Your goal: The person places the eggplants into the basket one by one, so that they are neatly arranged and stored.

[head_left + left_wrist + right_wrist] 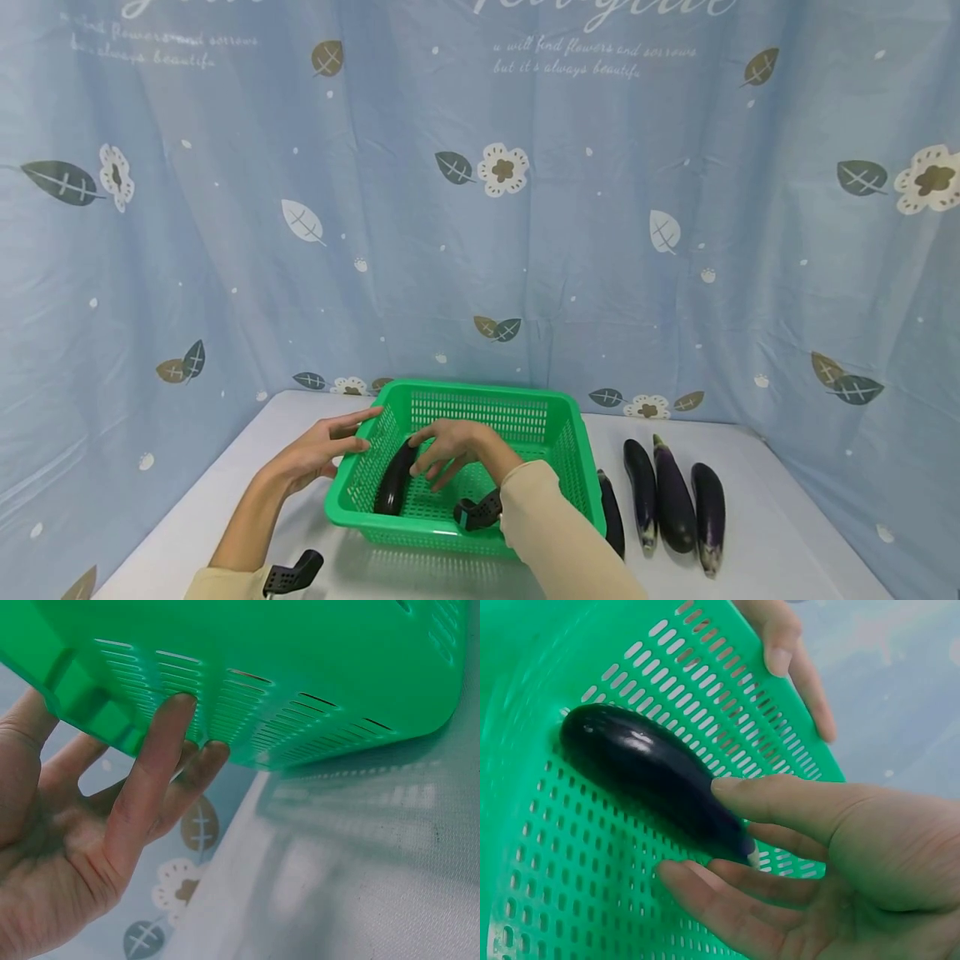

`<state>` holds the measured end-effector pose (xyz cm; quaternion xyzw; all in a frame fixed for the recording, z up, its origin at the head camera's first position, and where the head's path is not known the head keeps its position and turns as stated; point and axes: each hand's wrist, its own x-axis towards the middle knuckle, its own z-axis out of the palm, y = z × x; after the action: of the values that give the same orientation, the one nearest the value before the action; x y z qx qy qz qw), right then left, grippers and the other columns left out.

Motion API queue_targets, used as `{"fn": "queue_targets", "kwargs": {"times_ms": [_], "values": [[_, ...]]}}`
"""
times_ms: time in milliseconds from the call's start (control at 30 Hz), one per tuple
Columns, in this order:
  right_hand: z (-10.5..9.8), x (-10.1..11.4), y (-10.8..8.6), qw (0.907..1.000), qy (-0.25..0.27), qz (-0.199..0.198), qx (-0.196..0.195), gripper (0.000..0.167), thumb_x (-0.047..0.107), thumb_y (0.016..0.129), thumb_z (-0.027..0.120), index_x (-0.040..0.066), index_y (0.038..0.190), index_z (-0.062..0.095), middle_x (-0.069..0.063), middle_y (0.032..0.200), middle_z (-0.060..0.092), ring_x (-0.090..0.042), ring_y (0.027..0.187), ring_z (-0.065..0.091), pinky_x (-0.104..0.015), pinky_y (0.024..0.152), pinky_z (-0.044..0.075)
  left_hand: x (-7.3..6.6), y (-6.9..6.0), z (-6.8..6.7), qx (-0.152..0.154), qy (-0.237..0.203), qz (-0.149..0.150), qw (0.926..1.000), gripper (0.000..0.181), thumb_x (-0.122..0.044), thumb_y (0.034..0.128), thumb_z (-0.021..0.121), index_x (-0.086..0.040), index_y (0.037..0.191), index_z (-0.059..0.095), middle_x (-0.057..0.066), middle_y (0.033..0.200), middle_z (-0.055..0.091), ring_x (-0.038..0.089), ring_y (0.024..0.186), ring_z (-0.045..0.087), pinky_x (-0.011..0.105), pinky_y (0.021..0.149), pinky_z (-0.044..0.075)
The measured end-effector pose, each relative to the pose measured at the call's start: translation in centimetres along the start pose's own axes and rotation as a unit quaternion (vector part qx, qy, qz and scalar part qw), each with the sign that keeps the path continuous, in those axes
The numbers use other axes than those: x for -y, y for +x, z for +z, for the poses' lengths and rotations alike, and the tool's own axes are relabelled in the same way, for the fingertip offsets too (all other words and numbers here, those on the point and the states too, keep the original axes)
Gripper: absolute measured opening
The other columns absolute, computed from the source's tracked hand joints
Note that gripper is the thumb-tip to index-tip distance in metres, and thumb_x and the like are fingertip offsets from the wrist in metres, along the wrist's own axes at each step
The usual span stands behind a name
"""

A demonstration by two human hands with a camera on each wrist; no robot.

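Note:
A green plastic basket (480, 527) with slotted walls stands on the white table. One dark purple eggplant (393, 482) lies inside along its left wall, glossy rounded end nearer me. My right hand (450, 446) is in the basket at the eggplant's narrow end. In the right wrist view its thumb (757, 793) meets the eggplant's side, while the other fingers are spread apart from it. At the left rim is my left hand (322, 450), fingers extended. The left wrist view shows fingertips (178, 705) against the basket's outer wall.
Several more eggplants lie on the table right of the basket, including a long one (673, 500) in the middle of a group. Another eggplant (612, 517) is partly hidden by the basket's right side. A blue printed curtain (570, 275) hangs behind the table (780, 533).

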<state>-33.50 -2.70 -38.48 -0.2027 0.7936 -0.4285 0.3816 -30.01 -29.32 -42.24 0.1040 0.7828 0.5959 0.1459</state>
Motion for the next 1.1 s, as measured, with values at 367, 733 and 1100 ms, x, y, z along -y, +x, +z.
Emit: {"fn": "queue_targets", "kwargs": {"times_ms": [367,733,1100], "values": [[-0.6,0.5,-1.1,0.9992,-0.035,-0.018,0.004,0.063,0.022,0.094,0.068,0.006,0.149,0.042,-0.015,0.134,0.059,-0.041,0.114,0.062,-0.050,0.087,0.058,-0.2,0.1,-0.2,-0.003,0.007,-0.006,1.0000,0.066,-0.028,0.0959,0.064,-0.028,0.154,0.034,0.020,0.161,0.023,0.045,0.139,0.039,0.061,0.090,0.052],[-1.5,-0.3,-4.1,0.9942,-0.096,-0.046,0.012,0.058,0.027,0.095,0.066,0.011,0.147,0.045,-0.014,0.134,0.060,-0.039,0.114,0.064,-0.049,0.086,0.058,-0.1,0.1,-0.2,0.012,-0.015,-0.001,0.9998,0.067,-0.023,0.0965,0.063,-0.026,0.155,0.031,0.019,0.162,0.021,0.034,0.131,0.052,0.056,0.089,0.055],[-2.8,-0.9,-6.6,0.9921,-0.102,-0.074,0.003,0.054,0.029,0.097,0.063,0.016,0.146,0.046,-0.009,0.130,0.062,-0.036,0.111,0.065,-0.046,0.086,0.059,0.0,0.1,-0.1,-0.001,-0.006,-0.007,1.0000,0.068,-0.025,0.0944,0.066,-0.027,0.154,0.034,0.018,0.164,0.015,0.050,0.145,0.023,0.063,0.092,0.051]]}}
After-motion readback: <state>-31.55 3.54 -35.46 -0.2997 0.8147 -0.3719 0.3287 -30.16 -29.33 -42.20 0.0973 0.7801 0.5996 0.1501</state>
